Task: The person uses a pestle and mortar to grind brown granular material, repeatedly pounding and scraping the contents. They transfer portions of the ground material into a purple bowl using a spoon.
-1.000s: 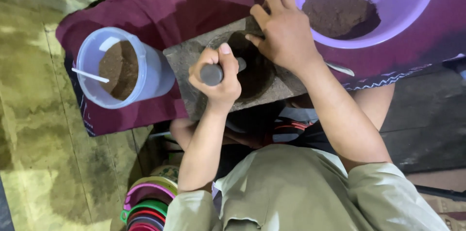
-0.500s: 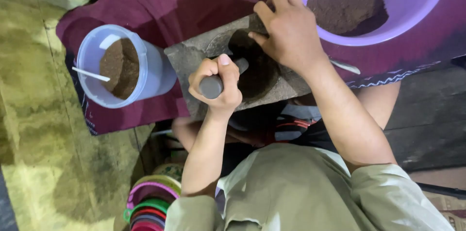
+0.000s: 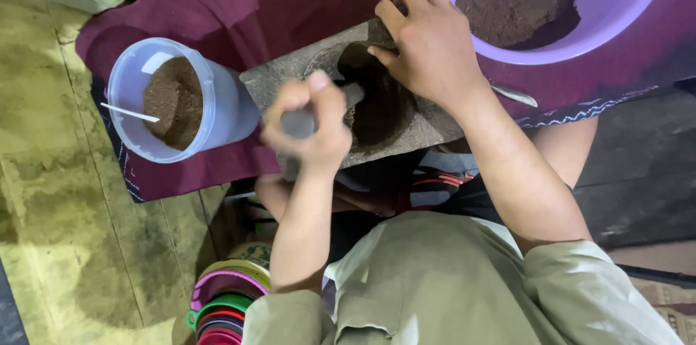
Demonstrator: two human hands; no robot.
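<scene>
- Left hand (image 3: 308,124) is clenched tight round a grey pestle (image 3: 297,124), its far end dipping into the hollow of the stone mortar (image 3: 377,109).
- Right hand (image 3: 428,44) lies spread on the mortar's far rim, fingers loosely curled, thumb at the hollow's edge, holding nothing.
- The mortar sits on a maroon cloth (image 3: 246,4), dark paste in its hollow.
- Left of the mortar, touching its corner: a pale blue tub (image 3: 225,109) of brown powder with a white stick (image 3: 130,113) in it.
- Beyond the mortar, right: a purple basin (image 3: 623,4) holding more brown powder.
</scene>
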